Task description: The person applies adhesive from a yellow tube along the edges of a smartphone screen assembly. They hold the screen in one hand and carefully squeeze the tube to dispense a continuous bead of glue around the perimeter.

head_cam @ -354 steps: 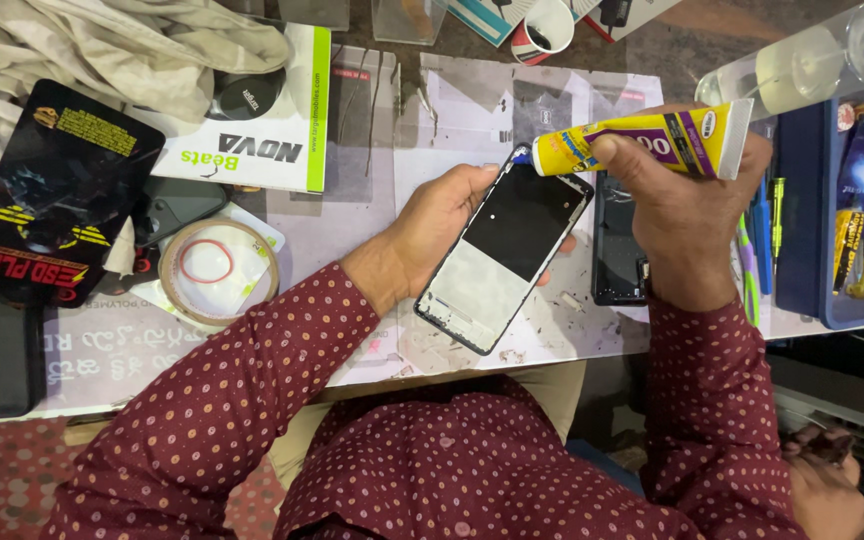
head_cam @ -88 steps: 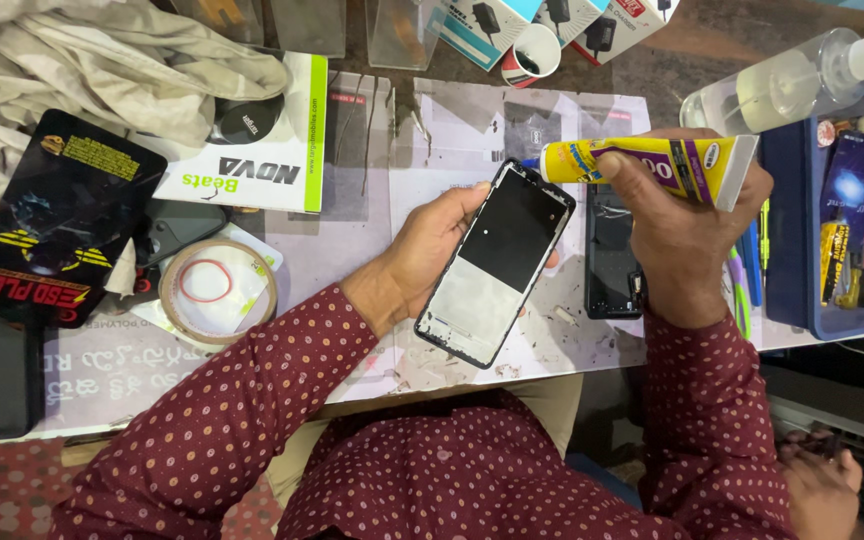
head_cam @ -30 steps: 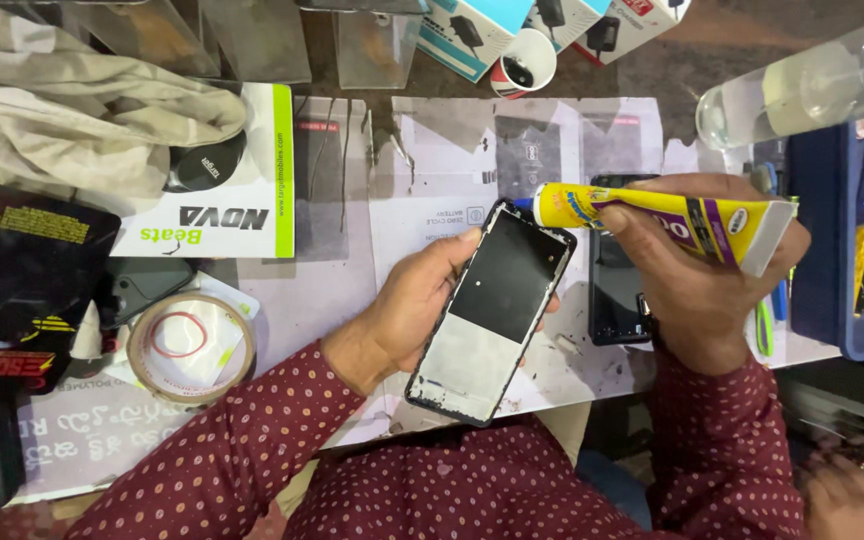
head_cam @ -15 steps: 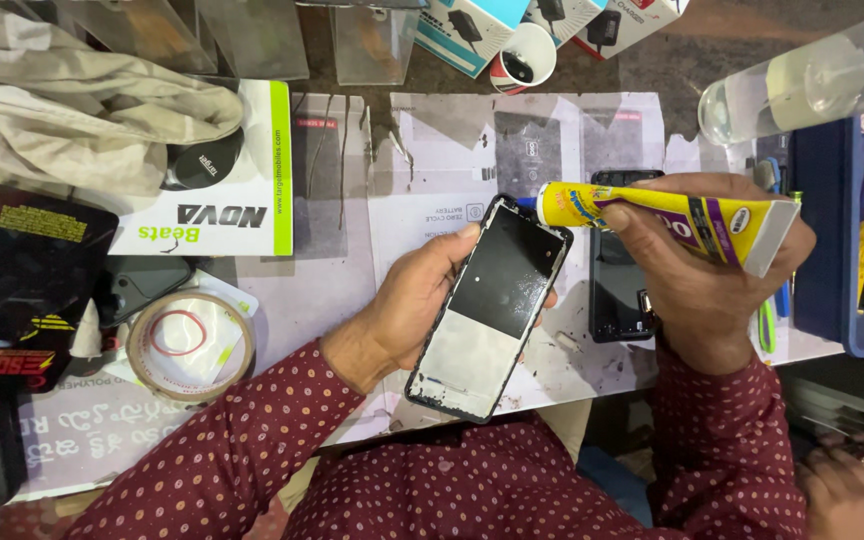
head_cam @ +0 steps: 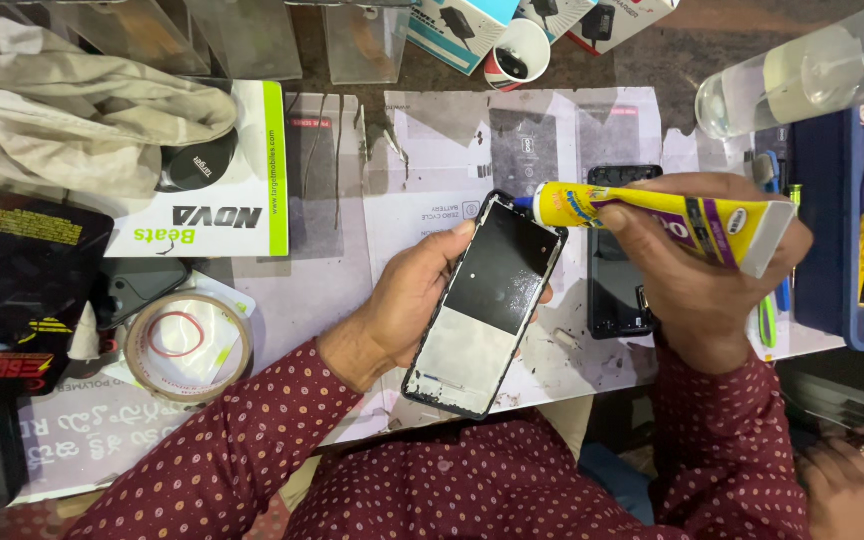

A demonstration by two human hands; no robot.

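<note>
Over the paper-covered bench (head_cam: 422, 140), the left hand (head_cam: 407, 310) cups the phone frame (head_cam: 485, 305) — long axis tilted up-right — while the right hand (head_cam: 697, 285) squeezes the yellow glue tube (head_cam: 642, 215), its nozzle at the frame's top edge.

A cluttered worktable (head_cam: 342, 270) under even light, covered with stained paper sheets (head_cam: 432, 150).

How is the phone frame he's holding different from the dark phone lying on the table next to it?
The phone frame is held tilted above the table in the left hand; the dark phone lies flat and straight on the paper. The frame's face is half black, half pale grey; the dark phone is black all over. The yellow glue tube in the right hand points its nozzle at the frame's top corner and crosses above the dark phone. Both are slim rectangles.
</note>
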